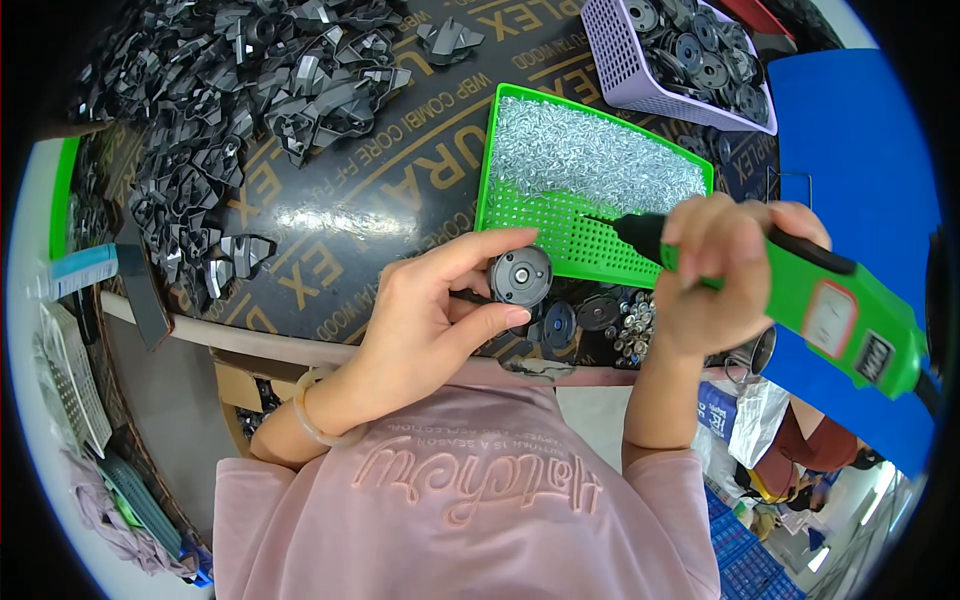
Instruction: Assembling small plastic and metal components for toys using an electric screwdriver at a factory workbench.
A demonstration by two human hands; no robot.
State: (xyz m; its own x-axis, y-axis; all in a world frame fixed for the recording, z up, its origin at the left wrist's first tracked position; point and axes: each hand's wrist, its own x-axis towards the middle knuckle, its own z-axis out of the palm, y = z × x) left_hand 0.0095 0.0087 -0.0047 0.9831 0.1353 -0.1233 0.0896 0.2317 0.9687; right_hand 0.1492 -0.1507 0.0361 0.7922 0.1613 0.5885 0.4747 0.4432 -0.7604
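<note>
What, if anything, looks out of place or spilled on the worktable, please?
The small metal pieces stand out slightly: they lie loose near the table's edge, outside the green tray, so they could look spilled, though perhaps placed there deliberately.

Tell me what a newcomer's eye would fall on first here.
Probably the bright green electric screwdriver in the right hand, at the picture's right. Next, the green perforated tray right of centre, heaped with small silvery screws along its far side, then the mound of glossy black plastic parts at upper left.
</note>
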